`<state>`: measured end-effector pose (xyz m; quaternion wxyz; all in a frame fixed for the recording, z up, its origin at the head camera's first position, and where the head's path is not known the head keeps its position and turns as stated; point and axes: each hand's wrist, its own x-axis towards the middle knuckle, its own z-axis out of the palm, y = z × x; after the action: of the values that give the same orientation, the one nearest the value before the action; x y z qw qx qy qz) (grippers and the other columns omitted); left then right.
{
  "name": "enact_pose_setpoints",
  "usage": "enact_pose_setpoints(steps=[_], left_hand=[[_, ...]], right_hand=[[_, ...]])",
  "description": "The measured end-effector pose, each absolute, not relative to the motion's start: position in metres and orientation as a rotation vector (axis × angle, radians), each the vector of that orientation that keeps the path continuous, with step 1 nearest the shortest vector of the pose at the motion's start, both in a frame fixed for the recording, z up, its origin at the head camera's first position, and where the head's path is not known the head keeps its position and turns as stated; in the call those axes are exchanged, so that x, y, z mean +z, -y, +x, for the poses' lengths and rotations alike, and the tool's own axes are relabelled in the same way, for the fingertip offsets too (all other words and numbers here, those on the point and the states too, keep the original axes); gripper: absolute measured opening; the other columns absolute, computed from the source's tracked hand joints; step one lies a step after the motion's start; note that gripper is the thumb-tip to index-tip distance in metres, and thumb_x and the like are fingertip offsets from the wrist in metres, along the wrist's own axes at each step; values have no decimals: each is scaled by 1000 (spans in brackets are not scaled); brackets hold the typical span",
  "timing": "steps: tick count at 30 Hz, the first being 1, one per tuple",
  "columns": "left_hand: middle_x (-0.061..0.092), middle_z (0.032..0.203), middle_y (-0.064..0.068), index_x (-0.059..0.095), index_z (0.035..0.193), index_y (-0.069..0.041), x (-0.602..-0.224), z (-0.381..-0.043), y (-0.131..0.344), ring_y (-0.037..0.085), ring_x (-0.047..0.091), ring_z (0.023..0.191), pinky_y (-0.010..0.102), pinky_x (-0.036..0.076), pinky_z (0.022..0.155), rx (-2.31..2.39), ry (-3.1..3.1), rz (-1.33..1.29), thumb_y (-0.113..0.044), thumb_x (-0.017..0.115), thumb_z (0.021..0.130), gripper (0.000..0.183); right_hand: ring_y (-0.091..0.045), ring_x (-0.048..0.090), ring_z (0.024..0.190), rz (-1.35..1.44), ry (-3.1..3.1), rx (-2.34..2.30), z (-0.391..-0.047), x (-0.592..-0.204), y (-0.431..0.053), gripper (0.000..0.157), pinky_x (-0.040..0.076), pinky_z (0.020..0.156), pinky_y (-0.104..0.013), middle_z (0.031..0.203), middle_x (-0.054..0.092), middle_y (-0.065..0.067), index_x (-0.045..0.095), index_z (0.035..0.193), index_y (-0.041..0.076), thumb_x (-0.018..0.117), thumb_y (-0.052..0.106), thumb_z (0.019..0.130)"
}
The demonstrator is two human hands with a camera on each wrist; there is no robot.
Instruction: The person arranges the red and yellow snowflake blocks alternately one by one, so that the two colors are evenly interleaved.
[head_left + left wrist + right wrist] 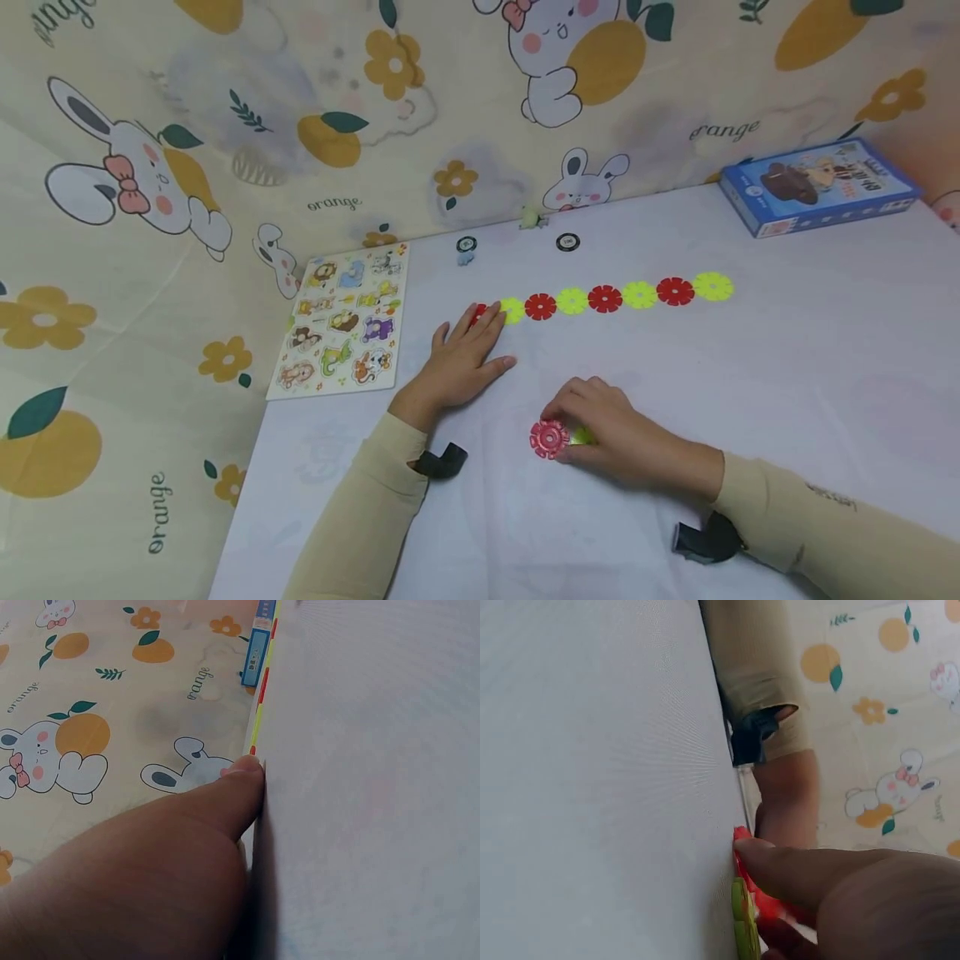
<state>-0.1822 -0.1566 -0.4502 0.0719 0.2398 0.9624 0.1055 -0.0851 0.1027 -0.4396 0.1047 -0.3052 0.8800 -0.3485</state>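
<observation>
In the head view my left hand (459,367) lies flat, fingers spread, its fingertips partly covering a red notched disc (478,312) at the left end of a row. From there, red and yellow-green notched discs alternate edge to edge towards the right, up to a yellow-green disc (712,286). Nearer to me, my right hand (618,429) grips a red notched disc (549,439) between thumb and fingers, close over the table. Beside it a yellow-green notched disc (582,436) shows, mostly hidden by the hand. In the right wrist view this yellow-green piece (742,919) looks like a small stack.
An animal picture board (337,321) lies at the left. Two dark round chips, one of them here (567,242), a small blue figure (466,258) and a green figure (532,218) sit near the back. A blue box (821,187) occupies the back right corner.
</observation>
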Motion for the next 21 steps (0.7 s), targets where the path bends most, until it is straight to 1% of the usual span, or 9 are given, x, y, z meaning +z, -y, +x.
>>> enact_pose_setpoints(steps=[2, 6, 8, 11, 13, 15, 17, 21], left_hand=[[2, 159, -13, 13, 155, -27, -451, -182, 157, 19, -6, 144, 58, 1, 108, 319, -2890, 719, -67, 34, 92, 77], [-1, 158, -15, 12, 155, -28, -453, -183, 158, 18, -7, 144, 58, 0, 108, 326, -2884, 724, -68, 32, 92, 78], [-2, 158, -16, 11, 155, -28, -453, -183, 158, 18, -7, 144, 58, 0, 108, 323, -2885, 729, -69, 31, 92, 78], [-3, 158, -17, 11, 155, -28, -454, -183, 158, 19, -7, 144, 59, -1, 108, 329, -2883, 735, -68, 33, 92, 78], [-3, 158, -16, 11, 155, -28, -454, -183, 158, 19, -7, 144, 59, -1, 108, 330, -2883, 742, -68, 33, 92, 78], [-2, 158, -16, 11, 155, -27, -453, -183, 158, 19, -7, 144, 59, 0, 108, 333, -2882, 752, -67, 34, 92, 77], [-1, 158, -15, 12, 155, -27, -452, -183, 158, 19, -6, 144, 59, 1, 108, 335, -2886, 761, -67, 34, 92, 77], [2, 159, -11, 12, 155, -24, -451, -183, 159, 20, -5, 144, 59, 2, 108, 342, -2887, 771, -64, 34, 94, 76]], right_hand=[[-6, 50, 99, -829, -2508, -1132, -86, -438, -103, 44, 44, 85, -35, 106, 55, 17, 57, 112, 30, 82, 33, 76], [-12, 59, 88, -658, -2361, -1357, -95, -433, -116, 31, 52, 75, -29, 96, 62, 12, 57, 107, 31, 76, 27, 83], [-16, 60, 87, -592, -2347, -1443, -105, -431, -128, 27, 53, 71, -31, 95, 63, 7, 59, 106, 30, 75, 27, 85], [-22, 59, 88, -469, -2392, -1520, -122, -431, -154, 27, 54, 67, -34, 98, 63, 3, 60, 110, 27, 72, 32, 87], [-24, 58, 91, -368, -2444, -1547, -135, -433, -175, 28, 55, 66, -34, 102, 62, 0, 59, 112, 25, 69, 36, 88], [-24, 55, 94, -243, -2521, -1536, -148, -435, -198, 32, 54, 67, -31, 107, 59, -1, 59, 115, 23, 65, 42, 90], [-25, 53, 94, -95, -2578, -1539, -159, -438, -222, 39, 53, 68, -26, 111, 55, -3, 58, 118, 21, 60, 48, 90], [-27, 50, 95, 160, -2603, -1577, -176, -442, -268, 52, 51, 67, -20, 117, 50, -8, 55, 127, 18, 55, 54, 90]])
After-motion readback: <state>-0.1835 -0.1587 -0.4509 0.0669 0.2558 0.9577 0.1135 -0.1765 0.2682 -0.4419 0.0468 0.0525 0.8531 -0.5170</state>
